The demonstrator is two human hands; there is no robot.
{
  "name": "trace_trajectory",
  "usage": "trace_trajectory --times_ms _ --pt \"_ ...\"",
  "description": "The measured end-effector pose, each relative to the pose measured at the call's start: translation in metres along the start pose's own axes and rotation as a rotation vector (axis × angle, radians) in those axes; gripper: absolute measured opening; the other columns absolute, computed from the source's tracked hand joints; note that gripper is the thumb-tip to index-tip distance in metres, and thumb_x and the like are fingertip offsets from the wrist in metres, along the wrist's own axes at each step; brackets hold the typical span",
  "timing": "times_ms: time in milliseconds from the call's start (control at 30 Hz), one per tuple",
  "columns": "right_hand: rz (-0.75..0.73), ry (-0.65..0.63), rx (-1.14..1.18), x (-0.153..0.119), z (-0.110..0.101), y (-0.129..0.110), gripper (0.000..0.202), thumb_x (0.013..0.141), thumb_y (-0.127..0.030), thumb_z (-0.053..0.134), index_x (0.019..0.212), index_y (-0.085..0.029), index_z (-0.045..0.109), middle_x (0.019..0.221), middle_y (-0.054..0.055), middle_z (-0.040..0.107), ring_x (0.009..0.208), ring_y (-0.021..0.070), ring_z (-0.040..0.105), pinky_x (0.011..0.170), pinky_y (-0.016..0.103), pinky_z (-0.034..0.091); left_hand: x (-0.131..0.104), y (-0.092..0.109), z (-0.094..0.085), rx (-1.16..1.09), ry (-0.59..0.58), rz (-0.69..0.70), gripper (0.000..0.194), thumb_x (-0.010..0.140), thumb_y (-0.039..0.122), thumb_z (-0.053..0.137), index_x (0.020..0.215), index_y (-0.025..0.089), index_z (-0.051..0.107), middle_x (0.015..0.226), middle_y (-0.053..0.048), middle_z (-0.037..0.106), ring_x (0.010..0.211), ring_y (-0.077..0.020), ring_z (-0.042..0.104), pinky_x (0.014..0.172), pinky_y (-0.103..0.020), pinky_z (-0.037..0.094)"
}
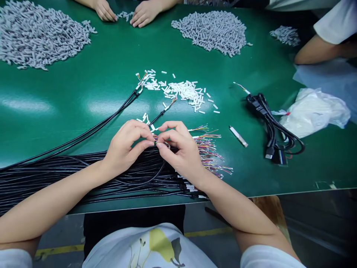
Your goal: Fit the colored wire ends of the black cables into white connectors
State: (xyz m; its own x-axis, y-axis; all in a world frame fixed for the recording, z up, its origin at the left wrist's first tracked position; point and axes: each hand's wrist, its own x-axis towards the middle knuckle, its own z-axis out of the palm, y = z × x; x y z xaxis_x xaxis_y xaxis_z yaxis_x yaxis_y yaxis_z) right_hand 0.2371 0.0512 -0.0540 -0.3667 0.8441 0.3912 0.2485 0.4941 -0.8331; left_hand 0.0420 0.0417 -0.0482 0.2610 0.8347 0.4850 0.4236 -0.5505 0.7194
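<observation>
My left hand (128, 148) and right hand (181, 149), fingertips pinched nearly closed on thin coloured wires (156, 139), above near-side black cables (92, 175) on green tabletop (111, 48). White sleeves (185, 90) scattered just beyond; coiled USB cable (269, 126) at right.

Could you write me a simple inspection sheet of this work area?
Surface: green tabletop, glossy, with light reflections.
Job's things: thin colored wires at the fingertips; small white pieces scattered beyond.
Clutter: gray piles of small parts, white plastic bag, slim whitish stick.
Grippers: no robot; left hand and right hand pinch the wires.
Cables: black cable bundle along the near edge; coiled USB cable at right.
Surroundings: another person's hands across; a bare forearm far right.
</observation>
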Motion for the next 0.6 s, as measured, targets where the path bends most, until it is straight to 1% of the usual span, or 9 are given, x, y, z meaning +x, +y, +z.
trace_trajectory --times_ms 67,133,200,233,300,367,467,600 --pt "-0.087 0.054 -0.072 -0.0002 0.0019 0.0011 0.009 0.087 -0.011 0.062 0.087 -0.019 0.064 0.108 0.005 0.058 0.089 0.0134 0.062 0.068 0.028 0.052 0.0002 0.0002 0.0000 -0.030 -0.030 -0.060 0.006 0.092 0.021 0.068 0.087 0.021 0.066 0.096 -0.004 0.067 0.095 -0.0182 0.062 0.088 -0.033 0.049" --pt "-0.143 0.091 -0.124 0.0000 0.0036 0.0017 0.010 0.086 -0.010 0.063 0.086 -0.020 0.064 0.104 0.004 0.060 0.088 0.0139 0.061 0.068 0.028 0.052 0.0004 0.0001 -0.0001 -0.104 -0.076 -0.128 0.008 0.093 0.024 0.067 0.086 0.021 0.065 0.099 -0.005 0.066 0.098 -0.0184 0.061 0.091 -0.033 0.049" --pt "-0.163 0.107 -0.147 0.0002 0.0045 0.0014 0.011 0.085 -0.010 0.063 0.084 -0.020 0.063 0.101 0.003 0.059 0.084 0.0132 0.061 0.068 0.028 0.052 0.0012 -0.0005 -0.0003 -0.266 -0.109 -0.219 0.008 0.093 0.027 0.067 0.089 0.021 0.064 0.099 -0.004 0.066 0.096 -0.0174 0.062 0.089 -0.031 0.050" --pt "-0.166 0.110 -0.155 0.0003 0.0046 0.0009 0.011 0.085 -0.010 0.063 0.083 -0.020 0.063 0.100 0.003 0.059 0.082 0.0128 0.060 0.067 0.028 0.052 0.0018 -0.0011 -0.0002 -0.372 -0.116 -0.277 0.009 0.092 0.028 0.068 0.094 0.021 0.064 0.099 -0.004 0.066 0.094 -0.0165 0.063 0.086 -0.030 0.051" --pt "-0.170 0.107 -0.170 0.0002 0.0046 -0.0001 0.012 0.084 -0.009 0.062 0.082 -0.020 0.062 0.101 0.003 0.058 0.081 0.0126 0.061 0.068 0.029 0.052 0.0033 -0.0027 0.0001 -0.570 -0.135 -0.398 0.017 0.091 0.029 0.070 0.106 0.022 0.064 0.096 -0.002 0.068 0.087 -0.0143 0.065 0.081 -0.027 0.053" --pt "-0.178 0.097 -0.194 -0.0003 0.0044 -0.0006 0.012 0.084 -0.009 0.062 0.082 -0.021 0.062 0.103 0.003 0.057 0.081 0.0127 0.062 0.070 0.031 0.053 0.0046 -0.0046 0.0008 -0.688 -0.157 -0.493 0.022 0.089 0.027 0.073 0.109 0.020 0.067 0.091 -0.001 0.069 0.081 -0.0128 0.066 0.078 -0.026 0.054" --pt "-0.227 0.117 -0.244 -0.0012 0.0048 0.0002 0.013 0.085 -0.009 0.061 0.084 -0.021 0.061 0.105 0.004 0.057 0.078 0.0123 0.063 0.072 0.033 0.055 0.0054 -0.0071 0.0022 -0.786 -0.163 -0.573 0.017 0.087 0.025 0.076 0.102 0.018 0.073 0.088 -0.002 0.070 0.078 -0.0113 0.065 0.078 -0.024 0.055" --pt "-0.275 0.163 -0.298 -0.0015 0.0059 0.0023 0.015 0.085 -0.006 0.059 0.084 -0.021 0.058 0.105 0.005 0.058 0.078 0.0125 0.063 0.071 0.032 0.055 0.0056 -0.0074 0.0031 -0.857 -0.149 -0.607 0.016 0.085 0.023 0.079 0.100 0.018 0.075 0.089 -0.002 0.073 0.077 -0.0095 0.066 0.079 -0.022 0.055"
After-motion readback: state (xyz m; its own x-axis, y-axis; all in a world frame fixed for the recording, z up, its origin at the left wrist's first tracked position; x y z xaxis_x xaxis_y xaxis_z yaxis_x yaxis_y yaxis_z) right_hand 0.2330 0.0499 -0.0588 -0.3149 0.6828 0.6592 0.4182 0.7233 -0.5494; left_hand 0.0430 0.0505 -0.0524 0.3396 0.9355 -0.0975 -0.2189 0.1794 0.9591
